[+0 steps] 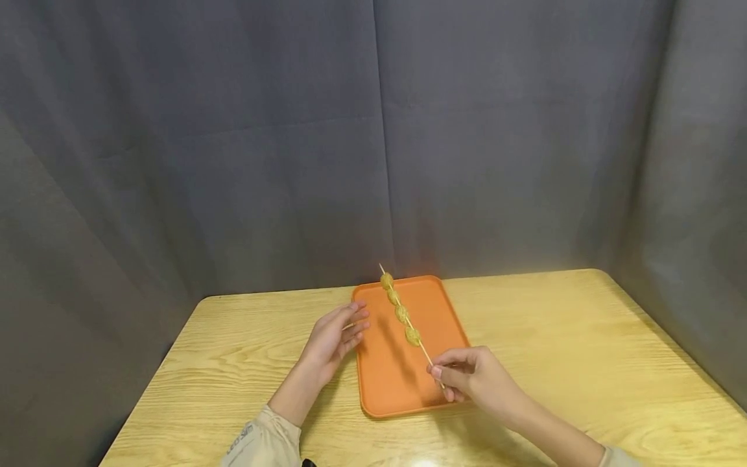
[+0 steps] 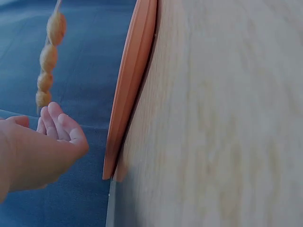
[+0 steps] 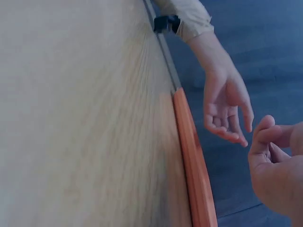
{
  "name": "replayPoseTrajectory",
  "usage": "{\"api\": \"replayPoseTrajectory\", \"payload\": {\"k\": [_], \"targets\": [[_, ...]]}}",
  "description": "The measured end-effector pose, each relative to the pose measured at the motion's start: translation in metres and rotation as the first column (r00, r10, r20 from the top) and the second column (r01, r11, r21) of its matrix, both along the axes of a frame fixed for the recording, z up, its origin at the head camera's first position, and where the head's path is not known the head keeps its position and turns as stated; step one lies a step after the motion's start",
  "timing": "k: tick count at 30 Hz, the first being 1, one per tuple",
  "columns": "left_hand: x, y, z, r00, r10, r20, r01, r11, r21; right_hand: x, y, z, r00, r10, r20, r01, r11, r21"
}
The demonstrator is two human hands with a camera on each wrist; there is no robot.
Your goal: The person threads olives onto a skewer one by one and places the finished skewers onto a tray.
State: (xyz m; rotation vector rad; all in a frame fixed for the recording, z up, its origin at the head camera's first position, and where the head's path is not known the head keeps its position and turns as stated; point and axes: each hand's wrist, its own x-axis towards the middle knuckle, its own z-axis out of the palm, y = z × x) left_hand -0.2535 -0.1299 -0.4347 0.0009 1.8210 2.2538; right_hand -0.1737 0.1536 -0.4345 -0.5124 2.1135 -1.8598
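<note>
My right hand (image 1: 467,375) pinches the bare lower end of a thin wooden skewer (image 1: 428,354) between thumb and fingers. Several round, yellow-brown balls (image 1: 401,314) are threaded along it. The skewer slants up and away to the left above an orange tray (image 1: 379,383), and its shadow falls on the tray. Beside the tray's left edge, my left hand (image 1: 332,337) is held with relaxed, slightly bent fingers and nothing in them. In the left wrist view, the lowest ball (image 2: 43,99) appears close to the left fingertips (image 2: 56,108). The right wrist view shows both hands above the tray's level.
The tray lies on a light wood-grain table (image 1: 554,337), near its far edge. Dark grey curtains (image 1: 303,162) hang behind the table and on both sides. A dark band (image 3: 166,23) sits at the left sleeve's wrist.
</note>
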Motion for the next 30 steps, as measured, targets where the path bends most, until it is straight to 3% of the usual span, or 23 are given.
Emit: {"api": "replayPoseTrajectory", "payload": {"k": [11,15,23,30], "targets": [[0.006,0.015,-0.009,0.998,-0.038,0.04,0.036,0.998,0.045,-0.026,-0.001,-0.015,0.991,-0.13,0.024,0.126,0.984,0.124],[0.007,0.019,-0.012,0.997,-0.057,0.061,0.054,0.997,0.046,-0.029,0.003,-0.021,0.98,-0.194,0.054,0.182,0.969,0.166],[0.008,0.018,-0.015,0.997,-0.037,0.065,0.034,0.999,0.041,-0.032,0.007,-0.024,0.967,-0.249,0.046,0.233,0.946,0.227],[0.011,0.018,-0.019,0.996,-0.064,0.069,0.061,0.997,0.035,-0.033,0.005,-0.026,0.934,-0.353,0.063,0.32,0.9,0.296]]}}
